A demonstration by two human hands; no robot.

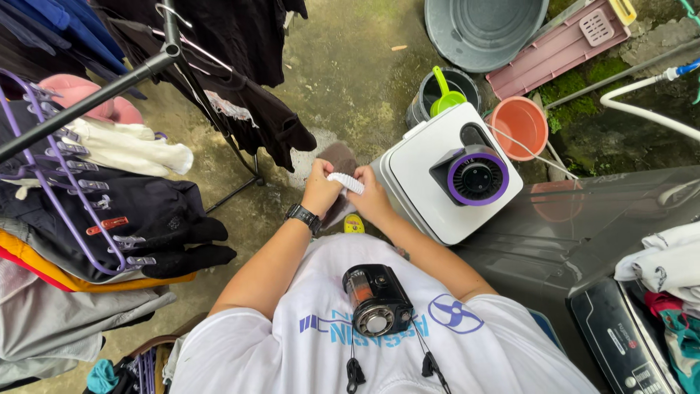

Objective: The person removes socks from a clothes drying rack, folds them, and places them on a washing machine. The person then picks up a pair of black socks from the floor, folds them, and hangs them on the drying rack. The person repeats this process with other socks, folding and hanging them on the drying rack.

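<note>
My left hand (319, 188) and my right hand (370, 195) are close together in front of my chest. Both grip a small brown sock (338, 157) with a white ribbed cuff (345, 182). The cuff is stretched between my fingers and the brown part sticks up past them. A black watch (302, 217) sits on my left wrist. Just to the right of my right hand stands a white boxy appliance (430, 186) with a purple-ringed round opening on top.
A drying rack (109, 87) with dark shirts, socks and a purple clip hanger fills the left. Grey basin (481, 29), dark bucket with green scoop (446, 95), orange bowl (519, 125) and pink tray lie beyond. A washing machine (583, 241) with clothes is at the right.
</note>
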